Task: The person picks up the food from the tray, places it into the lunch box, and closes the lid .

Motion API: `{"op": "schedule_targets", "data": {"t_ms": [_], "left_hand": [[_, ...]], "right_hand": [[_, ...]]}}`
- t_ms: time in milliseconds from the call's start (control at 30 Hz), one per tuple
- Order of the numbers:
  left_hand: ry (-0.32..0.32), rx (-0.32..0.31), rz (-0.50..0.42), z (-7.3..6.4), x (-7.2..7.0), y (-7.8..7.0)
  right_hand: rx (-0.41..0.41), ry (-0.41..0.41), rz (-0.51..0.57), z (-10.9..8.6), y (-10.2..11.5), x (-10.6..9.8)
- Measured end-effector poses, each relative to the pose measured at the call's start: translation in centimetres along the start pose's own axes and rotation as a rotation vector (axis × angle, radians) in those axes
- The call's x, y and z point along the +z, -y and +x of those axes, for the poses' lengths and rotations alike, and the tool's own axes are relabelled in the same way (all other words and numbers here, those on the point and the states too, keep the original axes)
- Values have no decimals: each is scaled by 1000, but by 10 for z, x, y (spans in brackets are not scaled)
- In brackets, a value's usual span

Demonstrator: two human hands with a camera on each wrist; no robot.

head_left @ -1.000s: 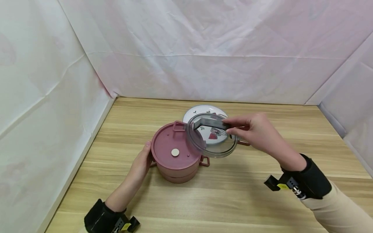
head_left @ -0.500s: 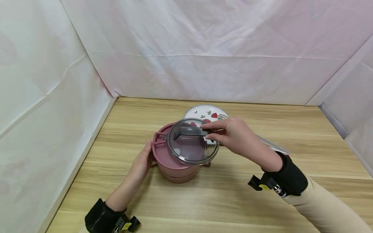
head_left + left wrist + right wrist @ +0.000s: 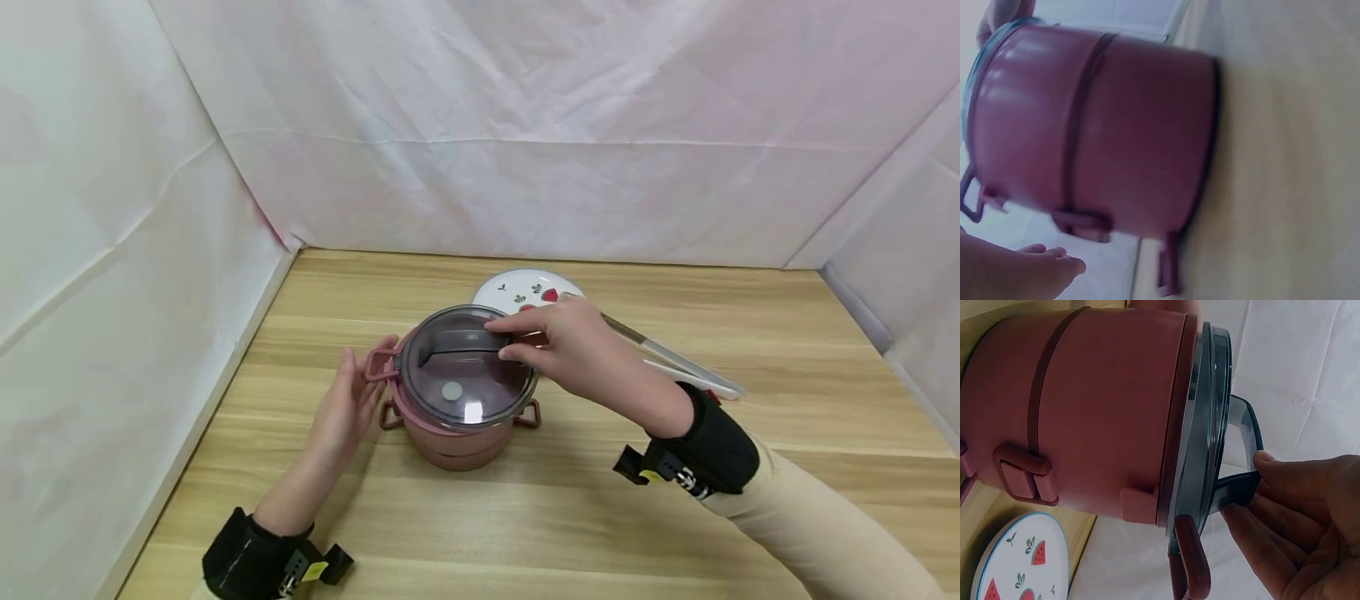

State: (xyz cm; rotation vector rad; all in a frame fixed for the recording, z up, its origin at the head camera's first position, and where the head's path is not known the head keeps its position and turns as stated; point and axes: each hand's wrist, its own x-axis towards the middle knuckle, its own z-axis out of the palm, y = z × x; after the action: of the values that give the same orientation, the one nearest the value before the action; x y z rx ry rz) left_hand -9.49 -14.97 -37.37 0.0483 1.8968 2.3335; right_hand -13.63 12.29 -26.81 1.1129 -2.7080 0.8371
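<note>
A dusty-pink stacked lunch box (image 3: 457, 450) stands upright on the table, with loop clasps on its sides. On its pink inner cover lies a clear round lid (image 3: 427, 404) with a grey arched handle (image 3: 461, 340). My right hand (image 3: 573, 343) pinches the right end of that handle between thumb and fingers, as the right wrist view also shows. The lid's left clasp (image 3: 380, 364) sticks out, unfastened. Beside it is my left hand (image 3: 341, 412), its fingers extended; in the left wrist view this hand (image 3: 1022, 269) shows apart from the box's wall.
Behind the box lies a white plate (image 3: 517, 287) with a watermelon pattern, partly covered by my right hand. A long metal utensil (image 3: 678, 358) and a white-handled piece with a red part (image 3: 693, 379) lie to the right. Cloth walls (image 3: 525, 192) enclose the table.
My right hand has carried the lid leftward and down onto the box from over the plate. My left hand has let go of the box's side and shifted slightly left.
</note>
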Motion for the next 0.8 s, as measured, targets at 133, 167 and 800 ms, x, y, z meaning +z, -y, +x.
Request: {"op": "schedule_targets", "data": {"t_ms": [133, 167, 800], "left_hand": [[18, 80, 37, -1, -6, -10], [22, 90, 37, -1, -6, -12], [-17, 190, 230, -2, -5, -13]], "right_hand": [[-24, 3, -6, 4, 3, 3], [-23, 5, -2, 5, 3, 4], [35, 40, 40, 5, 0, 9]]}}
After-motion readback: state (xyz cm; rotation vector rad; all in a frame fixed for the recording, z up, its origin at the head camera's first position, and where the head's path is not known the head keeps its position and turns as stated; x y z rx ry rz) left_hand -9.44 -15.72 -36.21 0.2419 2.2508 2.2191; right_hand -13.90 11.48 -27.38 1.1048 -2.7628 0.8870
